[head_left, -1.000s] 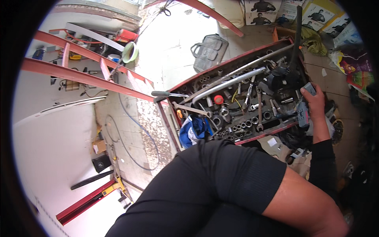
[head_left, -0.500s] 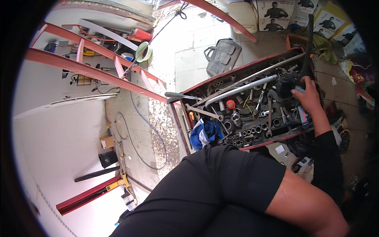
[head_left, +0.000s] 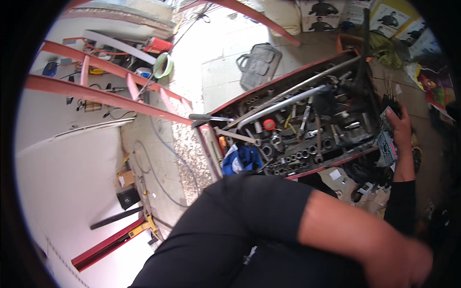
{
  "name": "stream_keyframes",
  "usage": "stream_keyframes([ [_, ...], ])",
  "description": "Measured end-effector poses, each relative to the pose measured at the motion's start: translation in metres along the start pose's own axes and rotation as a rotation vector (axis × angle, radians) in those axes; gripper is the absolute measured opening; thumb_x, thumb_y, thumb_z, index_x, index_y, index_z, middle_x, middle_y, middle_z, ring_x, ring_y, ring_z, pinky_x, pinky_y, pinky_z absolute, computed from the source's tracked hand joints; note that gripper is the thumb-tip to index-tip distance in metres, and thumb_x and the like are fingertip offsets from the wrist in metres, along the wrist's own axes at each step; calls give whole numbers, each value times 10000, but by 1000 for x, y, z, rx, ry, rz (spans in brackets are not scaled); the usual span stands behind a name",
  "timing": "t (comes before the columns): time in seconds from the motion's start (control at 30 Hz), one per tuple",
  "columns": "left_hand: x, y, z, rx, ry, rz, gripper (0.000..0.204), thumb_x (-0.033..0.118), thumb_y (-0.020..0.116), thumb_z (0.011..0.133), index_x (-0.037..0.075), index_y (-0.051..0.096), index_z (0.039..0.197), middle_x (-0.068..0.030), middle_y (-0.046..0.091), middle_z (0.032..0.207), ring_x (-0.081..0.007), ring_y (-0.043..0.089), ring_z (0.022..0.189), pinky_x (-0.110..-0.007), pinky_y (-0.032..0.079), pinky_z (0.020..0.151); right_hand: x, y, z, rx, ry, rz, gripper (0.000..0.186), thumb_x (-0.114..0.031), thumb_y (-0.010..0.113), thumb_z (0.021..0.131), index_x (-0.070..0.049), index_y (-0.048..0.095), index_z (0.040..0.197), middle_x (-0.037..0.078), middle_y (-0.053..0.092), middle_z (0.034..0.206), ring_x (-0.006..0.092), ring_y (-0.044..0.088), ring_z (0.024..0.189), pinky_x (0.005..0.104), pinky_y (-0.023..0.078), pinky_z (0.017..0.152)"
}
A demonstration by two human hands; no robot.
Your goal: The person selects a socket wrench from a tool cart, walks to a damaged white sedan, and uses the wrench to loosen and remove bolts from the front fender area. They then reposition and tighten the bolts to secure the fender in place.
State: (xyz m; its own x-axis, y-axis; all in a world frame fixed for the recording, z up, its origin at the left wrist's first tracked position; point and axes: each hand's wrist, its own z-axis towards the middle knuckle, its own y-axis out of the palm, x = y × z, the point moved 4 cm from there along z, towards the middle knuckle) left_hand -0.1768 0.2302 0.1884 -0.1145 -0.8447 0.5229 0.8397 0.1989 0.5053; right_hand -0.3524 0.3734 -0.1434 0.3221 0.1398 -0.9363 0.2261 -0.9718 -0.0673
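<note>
My right hand point(head_left: 404, 128) is beyond the right end of a red-rimmed tool tray point(head_left: 331, 165). Its fingers are closed round a grey case point(head_left: 385, 148) with a grid-like face; thin dark wires or rods stick up beside the fingers. Across the bottom comes my left arm, bent, black sleeve above a bare forearm. The left hand point(head_left: 418, 264) is smeared and dark at the lower right, fingers unreadable. In the tray lie sockets point(head_left: 298, 154), a combination wrench point(head_left: 319, 139), a long bent silver bar point(head_left: 288, 104), a red round-topped piece point(head_left: 269, 125) and a blue cloth point(head_left: 242, 158).
A long black bar point(head_left: 366, 48) rises over the tray's far right corner. A screwdriver point(head_left: 209, 117) lies across its left corner. Beyond are a grey bag point(head_left: 259, 65) and a red ladder-like frame point(head_left: 105, 98). A hose point(head_left: 165, 139) curves over the floor at left.
My right hand has left the black tool by the long bar and moved right and down; it now grips the grey case. The left forearm has shifted up and left. The view has tilted slightly.
</note>
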Motion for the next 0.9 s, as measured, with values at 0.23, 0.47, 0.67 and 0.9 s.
stream_keyframes([
  [0.23, 44, -235, -255, 1401, -962, 1131, 568, 230, 797, 974, 11, 584, 1453, -172, 783, 1043, -216, 774, 928, -374, 611, 809, -13, -28, -34, 149, -67, 35, 520, -365, 830, 990, -36, 686, 1366, 30, 752, 1118, 114, 698, 930, 289, 571, 807],
  [0.47, 23, -271, -328, 1115, -1194, 1566, 668, 420, 863, 923, 80, 635, 1451, -227, 802, 1062, -400, 790, 975, -481, 604, 885, -8, -2, -37, 160, 6, 88, 493, -374, 834, 988, -16, 694, 1296, 35, 749, 1097, 112, 685, 915, 282, 555, 789],
  [0.67, 7, -276, -305, 1168, -1094, 1591, 595, 376, 859, 919, 54, 642, 1370, -245, 800, 1087, -448, 771, 1050, -526, 602, 911, -3, 2, -35, 135, -14, 102, 481, -362, 837, 993, -13, 692, 1291, 38, 744, 1124, 103, 675, 937, 281, 549, 820],
  [0.9, -27, -268, -263, 1137, -925, 1441, 351, 311, 851, 931, 17, 708, 1058, -207, 764, 927, -373, 758, 853, -489, 587, 786, -2, -14, -45, 178, 7, 132, 486, -390, 816, 1008, -55, 679, 1332, 12, 763, 1072, 102, 707, 839, 278, 551, 686],
])
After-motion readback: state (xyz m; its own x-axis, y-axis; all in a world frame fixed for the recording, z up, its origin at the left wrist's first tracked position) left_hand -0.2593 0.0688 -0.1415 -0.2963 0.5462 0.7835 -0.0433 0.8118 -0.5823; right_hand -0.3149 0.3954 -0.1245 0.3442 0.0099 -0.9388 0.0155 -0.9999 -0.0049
